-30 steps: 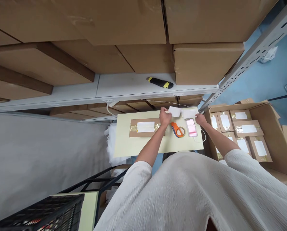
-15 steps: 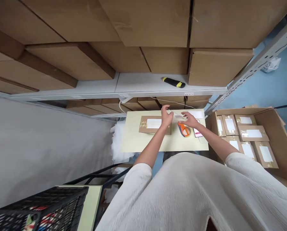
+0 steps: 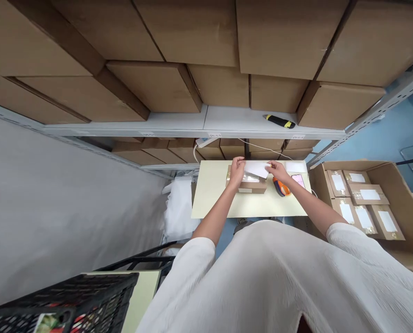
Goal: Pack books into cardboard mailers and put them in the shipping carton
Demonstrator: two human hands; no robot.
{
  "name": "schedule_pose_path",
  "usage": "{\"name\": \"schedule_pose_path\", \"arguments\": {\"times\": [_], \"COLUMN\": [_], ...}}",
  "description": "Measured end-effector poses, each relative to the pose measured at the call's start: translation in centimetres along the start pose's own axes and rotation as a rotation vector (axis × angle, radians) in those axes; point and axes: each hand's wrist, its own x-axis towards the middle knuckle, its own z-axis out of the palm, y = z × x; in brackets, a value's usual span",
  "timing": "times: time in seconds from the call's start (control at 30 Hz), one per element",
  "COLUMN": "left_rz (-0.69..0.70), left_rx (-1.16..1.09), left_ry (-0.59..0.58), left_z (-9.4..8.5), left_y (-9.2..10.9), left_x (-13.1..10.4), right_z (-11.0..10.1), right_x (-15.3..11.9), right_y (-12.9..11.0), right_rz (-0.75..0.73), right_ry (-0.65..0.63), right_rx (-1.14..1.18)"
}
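Note:
A white paper label (image 3: 258, 168) is stretched between my two hands, over the small taped cardboard box (image 3: 253, 187) on the pale yellow table. My left hand (image 3: 237, 171) is closed on the label's left end, above the left part of the box. My right hand (image 3: 277, 170) pinches its right end with thumb and fingers. The label partly hides the top of the box. Just below my right hand lies an orange and blue tape dispenser (image 3: 282, 187), with a phone (image 3: 298, 180) with a lit screen to its right.
Shelves of cardboard boxes (image 3: 218, 85) rise behind the table, with a black and yellow utility knife (image 3: 280, 121) on the shelf edge. At the right, a large open carton (image 3: 398, 182) holds several labelled boxes. White packing material (image 3: 180, 206) hangs at left; a black crate (image 3: 102, 300) stands lower left.
My hands have brought the white sheet from right of the box to over it, and it now lies broadside between them. The whole view has shifted, so the shelves and table appear farther right.

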Motion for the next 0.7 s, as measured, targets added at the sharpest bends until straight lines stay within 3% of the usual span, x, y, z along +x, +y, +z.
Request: {"name": "schedule_pose_path", "arguments": {"times": [0.1, 0.23, 0.5, 0.7], "left_rz": [0.057, 0.067, -0.002, 0.051], "left_rx": [0.044, 0.064, 0.111, 0.218], "left_ry": [-0.095, -0.168, -0.077, -0.091], "left_z": [-2.3, -4.0, -4.9, -4.8], "left_y": [-1.1, -2.4, -3.7, -5.2], "left_x": [0.2, 0.7, 1.4, 1.4], "right_z": [2.0, 4.2, 6.0, 7.0], "right_x": [-0.6, -1.2, -0.5, 0.0], "right_y": [-0.7, -0.6, 0.2, 0.9], "right_rz": [0.038, 0.088, 0.168, 0.213], "right_ry": [0.028, 0.062, 0.24, 0.27], "right_rx": [0.024, 0.01, -0.209, -0.431]}}
